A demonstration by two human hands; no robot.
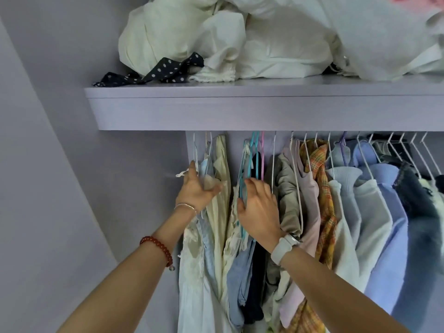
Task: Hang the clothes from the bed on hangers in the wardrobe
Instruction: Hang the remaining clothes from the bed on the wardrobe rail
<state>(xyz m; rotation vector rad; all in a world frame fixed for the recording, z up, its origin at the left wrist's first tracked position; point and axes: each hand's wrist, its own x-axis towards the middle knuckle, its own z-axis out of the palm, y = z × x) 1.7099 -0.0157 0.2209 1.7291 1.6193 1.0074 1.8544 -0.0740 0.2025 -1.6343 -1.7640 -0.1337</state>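
Clothes hang on a row of hangers under the wardrobe shelf [240,111]. My left hand [197,188] grips the shoulders of the cream and pale blue garments [216,224] at the left end, fingers behind them and thumb in front. My right hand [258,207] lies against a bunch of teal and pink hangers [255,150]; a teal hanger [242,227] runs between its thumb and palm. A narrow gap shows between the two groups. A grey-beige garment [288,193] hangs just right of my right hand. No bed is in view.
Right of my hands hang a pink top, a yellow plaid shirt [322,188], blue shirts [384,212] and dark denim on white wire hangers. White bedding [264,44] and a polka-dot cloth [163,70] are piled on the shelf. A lilac wall [72,188] closes the left side.
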